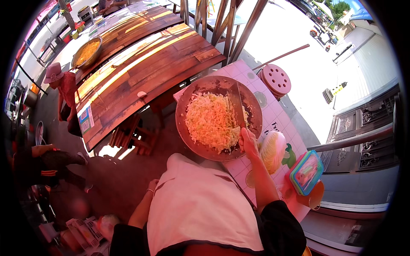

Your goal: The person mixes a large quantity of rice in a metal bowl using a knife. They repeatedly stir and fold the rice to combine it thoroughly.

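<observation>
My right hand [249, 144] grips the handle of a broad-bladed cleaver [236, 104]. Its blade lies over the right part of a heap of finely chopped pale vegetable [209, 120], perhaps cabbage, on a large round board or shallow pan [184, 134]; which of these I cannot tell. Just right of my wrist, a head of napa cabbage [273, 152] lies on the tiled-pattern tabletop [238, 176]. My left hand [153, 185] hangs at the left side of my pale apron [205, 204], partly hidden by it; whether it is open or shut does not show.
Stacked plastic baskets [307, 172] stand beyond the cabbage. Perforated round pieces [276, 80] sit past the table's far edge. A long wooden table [153, 67] fills the upper left, with a large metal bowl of food [87, 53]. A person in a hat [64, 86] and another person [48, 160] are at left.
</observation>
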The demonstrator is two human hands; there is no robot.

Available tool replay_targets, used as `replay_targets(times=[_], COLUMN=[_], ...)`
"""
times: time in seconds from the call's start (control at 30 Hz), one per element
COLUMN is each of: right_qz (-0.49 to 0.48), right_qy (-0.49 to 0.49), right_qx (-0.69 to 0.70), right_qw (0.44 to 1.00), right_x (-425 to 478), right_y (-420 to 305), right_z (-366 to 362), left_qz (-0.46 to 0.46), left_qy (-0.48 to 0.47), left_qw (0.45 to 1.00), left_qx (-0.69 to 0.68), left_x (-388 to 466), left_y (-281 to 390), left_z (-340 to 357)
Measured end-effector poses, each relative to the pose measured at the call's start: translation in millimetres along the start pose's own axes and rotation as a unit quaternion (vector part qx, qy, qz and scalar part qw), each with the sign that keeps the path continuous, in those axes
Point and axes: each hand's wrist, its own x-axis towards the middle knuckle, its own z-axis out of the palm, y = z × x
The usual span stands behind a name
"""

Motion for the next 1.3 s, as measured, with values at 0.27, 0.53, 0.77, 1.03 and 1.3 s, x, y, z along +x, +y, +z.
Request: replay_targets(times=[0.27,0.53,0.77,1.03,1.3], right_qz=[0.033,0.035,0.037,-0.007,-0.016], right_qy=[0.022,-0.025,-0.005,-0.016,-0.002], right_qx=[0.010,-0.003,-0.002,0.037,-0.001], right_qw=[0.999,0.999,0.999,0.999,1.000], right_x=[35,29,19,31,29], right_y=[30,16,31,17,-6], right_z=[-6,13,32,66,89], left_qz=[-0.031,-0.012,-0.070,-0.046,-0.035], left_qy=[-0.004,-0.003,0.028,0.030,0.091], left_qw=[0.997,0.999,0.991,0.995,0.980], left_qx=[-0.064,-0.040,-0.113,-0.083,-0.172], left_x=[-6,-12,-20,-23,-14], left_y=[23,32,49,23,25], left_z=[-8,-6,-9,3,-1])
